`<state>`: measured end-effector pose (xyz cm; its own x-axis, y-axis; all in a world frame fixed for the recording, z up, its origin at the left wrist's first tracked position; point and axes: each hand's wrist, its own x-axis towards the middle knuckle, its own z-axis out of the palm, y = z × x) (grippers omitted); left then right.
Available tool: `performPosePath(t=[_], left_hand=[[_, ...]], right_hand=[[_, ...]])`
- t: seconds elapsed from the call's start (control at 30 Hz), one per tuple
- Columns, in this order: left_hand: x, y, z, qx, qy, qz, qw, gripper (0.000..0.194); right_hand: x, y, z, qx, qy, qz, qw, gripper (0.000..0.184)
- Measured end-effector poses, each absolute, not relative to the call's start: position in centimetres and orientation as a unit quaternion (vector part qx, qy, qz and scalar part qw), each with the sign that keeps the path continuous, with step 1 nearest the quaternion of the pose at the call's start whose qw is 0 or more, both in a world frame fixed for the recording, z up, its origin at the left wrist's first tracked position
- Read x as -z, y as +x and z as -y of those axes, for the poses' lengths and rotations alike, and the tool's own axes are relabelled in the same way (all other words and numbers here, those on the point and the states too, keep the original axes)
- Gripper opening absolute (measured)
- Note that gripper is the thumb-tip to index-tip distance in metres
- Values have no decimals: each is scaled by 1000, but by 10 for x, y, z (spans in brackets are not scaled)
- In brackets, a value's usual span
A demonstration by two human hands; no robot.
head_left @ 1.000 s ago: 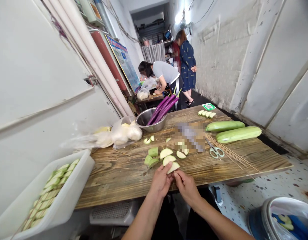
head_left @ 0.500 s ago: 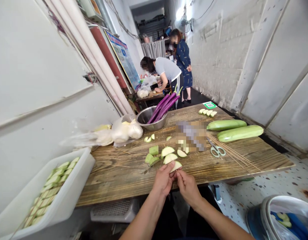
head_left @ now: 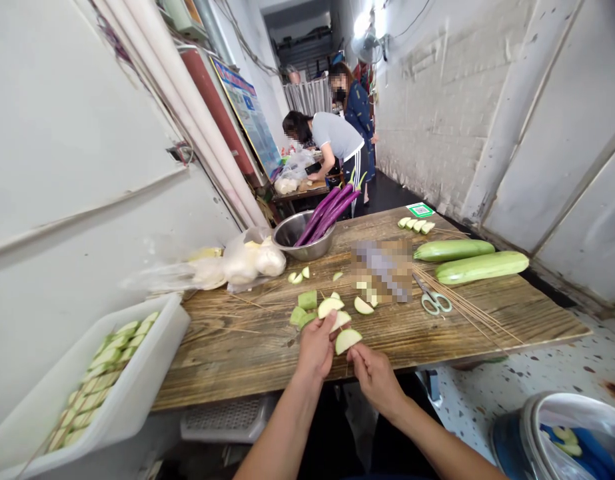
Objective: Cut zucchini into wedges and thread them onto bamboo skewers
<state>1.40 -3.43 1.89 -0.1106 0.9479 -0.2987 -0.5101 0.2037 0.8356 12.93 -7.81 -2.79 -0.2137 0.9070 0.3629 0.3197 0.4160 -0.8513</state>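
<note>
My left hand (head_left: 314, 350) is closed around pale, green-edged zucchini slices threaded on a thin wooden skewer, with its thumb against one middle slice (head_left: 341, 321). Another slice (head_left: 330, 307) stands above the thumb. My right hand (head_left: 376, 375) pinches the edge of the lowest half-round slice (head_left: 348, 341); a thin bit of skewer shows below it. Chunks of green zucchini (head_left: 307, 300) lie just beyond my left hand. One loose half-round slice (head_left: 363, 305) rests on the wooden table (head_left: 227, 360) farther right. Most of the skewer is hidden by slices and fingers.
Scissors (head_left: 436, 303) and loose skewers (head_left: 474, 312) lie at right, near two whole zucchinis (head_left: 482, 267). A metal bowl (head_left: 312, 252) holds eggplants (head_left: 330, 215). A white bin (head_left: 160, 347) of skewered slices stands left; a lined bucket (head_left: 532, 413) stands right. Two people are in the background.
The lowest slice now sits lower and apart from the others, its face turned more toward me. My left hand has shifted slightly up and left. A background person has turned.
</note>
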Motion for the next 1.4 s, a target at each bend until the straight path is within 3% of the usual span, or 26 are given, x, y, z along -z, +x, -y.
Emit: performPosePath(t=[0.97,1.07,1.23,1.3,1.4], left_hand=[[-23,20,27,-582,260,-460,618,37],[-13,26,16,-591,347,-510,520,38],[8,53,0,-420,575,-650,266,47],[14,64,-5,-369,596,-681,212,54],[17,71,-12,-311,608,-706,187,44]], right_hand=[[25,152,85,-351,-441,696,445,28],[21,178,84,-327,-476,671,464,28],[18,225,84,-308,-543,605,495,28],[18,235,86,-306,-549,596,500,29],[20,240,88,-309,-552,591,500,31]])
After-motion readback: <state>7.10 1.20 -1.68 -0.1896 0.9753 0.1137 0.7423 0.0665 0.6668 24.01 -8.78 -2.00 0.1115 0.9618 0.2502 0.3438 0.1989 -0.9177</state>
